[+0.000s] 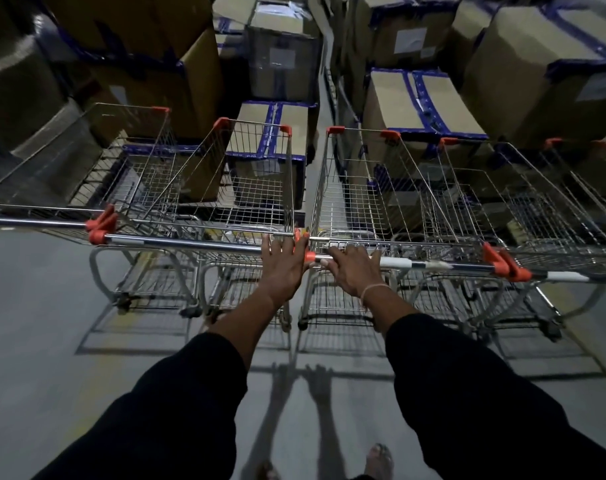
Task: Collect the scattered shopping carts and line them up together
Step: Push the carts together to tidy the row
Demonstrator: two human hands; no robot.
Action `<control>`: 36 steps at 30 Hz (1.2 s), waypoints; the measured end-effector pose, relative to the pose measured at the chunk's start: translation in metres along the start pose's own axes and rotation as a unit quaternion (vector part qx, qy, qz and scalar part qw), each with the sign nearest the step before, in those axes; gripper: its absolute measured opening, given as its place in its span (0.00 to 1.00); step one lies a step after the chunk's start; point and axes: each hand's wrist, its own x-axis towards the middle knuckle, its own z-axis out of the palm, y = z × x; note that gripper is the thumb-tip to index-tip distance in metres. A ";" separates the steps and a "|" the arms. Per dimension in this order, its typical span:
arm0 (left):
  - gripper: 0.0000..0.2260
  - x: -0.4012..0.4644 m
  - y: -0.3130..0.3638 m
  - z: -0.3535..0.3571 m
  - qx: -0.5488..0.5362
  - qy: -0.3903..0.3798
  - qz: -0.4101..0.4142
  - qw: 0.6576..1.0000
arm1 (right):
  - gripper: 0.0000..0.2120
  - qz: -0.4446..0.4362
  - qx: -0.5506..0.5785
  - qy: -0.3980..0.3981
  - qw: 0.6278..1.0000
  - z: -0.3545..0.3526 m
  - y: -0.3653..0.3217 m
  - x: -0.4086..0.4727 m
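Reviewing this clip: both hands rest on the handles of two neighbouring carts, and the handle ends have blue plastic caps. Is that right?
Not quite. The head view shows the handle end caps are orange, not blue. The left hand and right hand do rest on two neighbouring carts' handles.

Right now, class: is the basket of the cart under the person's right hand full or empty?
Empty. Through the wire mesh of that cart's basket only the floor and the cardboard boxes behind it show; nothing lies inside.

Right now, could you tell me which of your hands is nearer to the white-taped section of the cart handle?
The right. My right hand rests on the handle just beside the white-taped section; my left hand is on the neighbouring cart's handle, farther away.
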 end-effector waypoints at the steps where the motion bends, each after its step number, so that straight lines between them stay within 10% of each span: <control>1: 0.29 0.000 -0.001 0.000 0.001 0.002 0.004 1.000 | 0.24 0.002 0.003 0.000 1.000 0.000 0.000 0.001; 14: 0.35 -0.013 -0.034 -0.024 0.028 0.007 0.103 0.994 | 0.31 0.002 0.059 0.036 0.998 -0.012 -0.043 -0.004; 36: 0.33 -0.046 -0.314 -0.095 0.025 0.036 -0.048 0.998 | 0.30 -0.156 0.103 0.063 0.980 -0.013 -0.339 0.122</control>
